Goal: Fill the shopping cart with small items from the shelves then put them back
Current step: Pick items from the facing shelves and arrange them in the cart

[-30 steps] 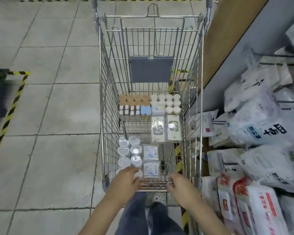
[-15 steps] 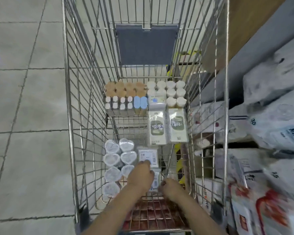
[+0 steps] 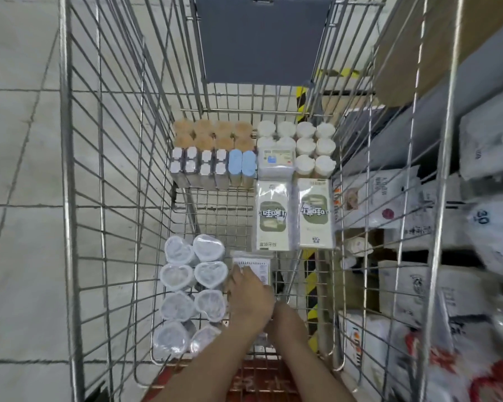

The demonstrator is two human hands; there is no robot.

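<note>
The wire shopping cart (image 3: 70, 198) fills the view and holds small goods in rows. My left hand (image 3: 250, 297) reaches into its near end, fingers curled down over a flat white packet (image 3: 254, 264) whose far edge shows past the fingertips. My right hand (image 3: 286, 317) lies just right of and behind it, its fingers hidden under the left hand. Heart-shaped clear tubs (image 3: 192, 282) stand left of my hands. Two green-and-white floss boxes (image 3: 294, 213) lie further in. At the far end stand tan-lidded jars (image 3: 212, 133), white-lidded jars (image 3: 305, 143), grey boxes (image 3: 198, 166) and blue-lidded tubes (image 3: 241, 165).
Store shelves (image 3: 476, 198) with white plastic-wrapped packs run along the cart's right side, close to the wire wall. Grey tiled floor (image 3: 21, 169) lies to the left. A grey panel (image 3: 262, 39) hangs on the cart's far end. The red child-seat flap (image 3: 259, 381) sits beneath my forearms.
I have leaned in over the cart, which now fills the view. Both hands left the handle and went down into the near end, the left onto the white packets.
</note>
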